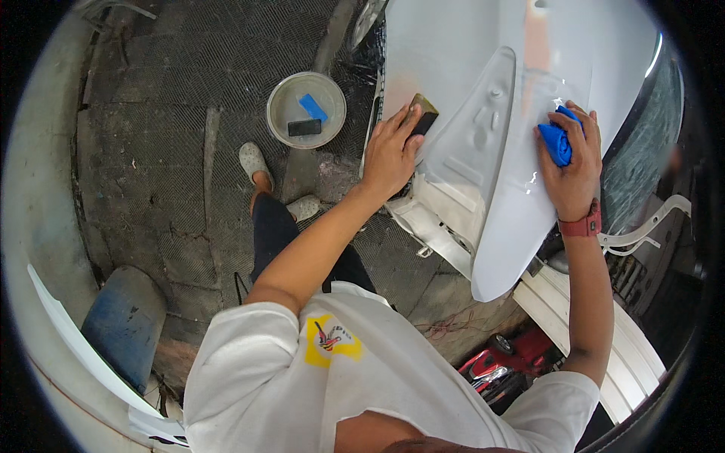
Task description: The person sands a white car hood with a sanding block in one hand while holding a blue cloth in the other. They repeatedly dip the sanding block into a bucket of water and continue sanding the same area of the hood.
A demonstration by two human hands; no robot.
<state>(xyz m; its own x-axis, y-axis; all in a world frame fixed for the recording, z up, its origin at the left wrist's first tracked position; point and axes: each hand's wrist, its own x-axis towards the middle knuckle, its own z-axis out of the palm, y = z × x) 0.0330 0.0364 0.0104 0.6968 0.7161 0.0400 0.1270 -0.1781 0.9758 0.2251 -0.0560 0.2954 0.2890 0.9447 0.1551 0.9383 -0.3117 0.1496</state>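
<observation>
My left hand (391, 151) is closed around a dark sanding block (426, 116) with a yellowish-brown edge, over the left edge of a pale grey car body panel (445, 45). A bunched blue cloth (556, 143) is gripped in my right hand (578, 162), which rests on the panel's right side. Between my hands, a recessed, ribbed section (476, 124) of the panel shows. Peach-coloured patches (537, 38) mark the surface near the top and left. Whether the block touches the panel, I cannot tell.
A round basin (273, 113) on the textured dark floor holds a blue piece (312, 107) and a black block (304, 127). A windshield (649, 151) lies right of my right hand. A blue drum-like container (124, 325) stands lower left. Something red with wheels (521, 355) is below.
</observation>
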